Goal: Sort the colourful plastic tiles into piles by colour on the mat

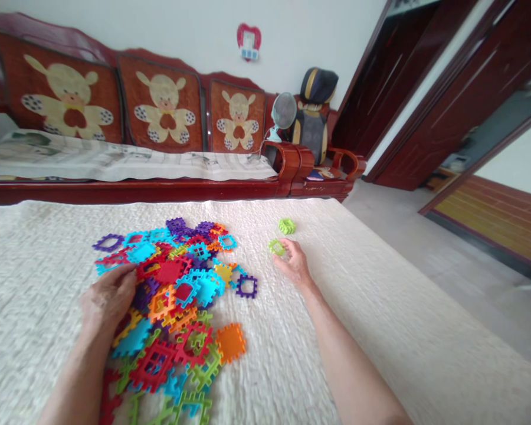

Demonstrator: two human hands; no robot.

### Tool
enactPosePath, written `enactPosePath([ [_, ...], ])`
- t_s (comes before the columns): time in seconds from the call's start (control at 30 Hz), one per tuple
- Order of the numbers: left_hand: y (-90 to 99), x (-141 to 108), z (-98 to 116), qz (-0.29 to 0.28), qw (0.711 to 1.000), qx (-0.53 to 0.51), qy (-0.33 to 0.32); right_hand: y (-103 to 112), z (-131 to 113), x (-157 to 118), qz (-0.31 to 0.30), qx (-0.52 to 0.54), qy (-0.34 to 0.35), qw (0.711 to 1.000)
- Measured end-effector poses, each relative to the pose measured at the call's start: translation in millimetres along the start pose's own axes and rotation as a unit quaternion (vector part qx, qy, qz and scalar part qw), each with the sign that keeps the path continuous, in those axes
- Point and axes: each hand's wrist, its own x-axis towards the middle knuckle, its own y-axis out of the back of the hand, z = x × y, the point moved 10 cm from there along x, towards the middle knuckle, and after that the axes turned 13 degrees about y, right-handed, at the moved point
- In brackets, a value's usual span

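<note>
Head view: the left hand (108, 298) lies flat, fingers spread, on the tile pile (177, 295) on the mat (380, 330). The right hand (294, 262) pinches a green tile (276, 247) right of the pile, near a green cube (287, 225).

Both bare forearms reach up from the bottom edge of the frame, the left one from the lower left and the right one from the lower middle, slanting toward the centre. The left hand (108, 298) lies palm down at left of centre, fingers spread and curled slightly downward. The right hand (294, 262) sits just right of centre, further up the frame, its wrist straight and its fingertips pinched together at the upper left of the hand.
</note>
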Motion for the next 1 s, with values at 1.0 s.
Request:
enactPosePath([
  [1.0, 7.3, -3, 4, 0.011, 1.000, -0.013, 0.004, 25, 95, 85, 0.002, -0.047, -0.072, 0.996],
])
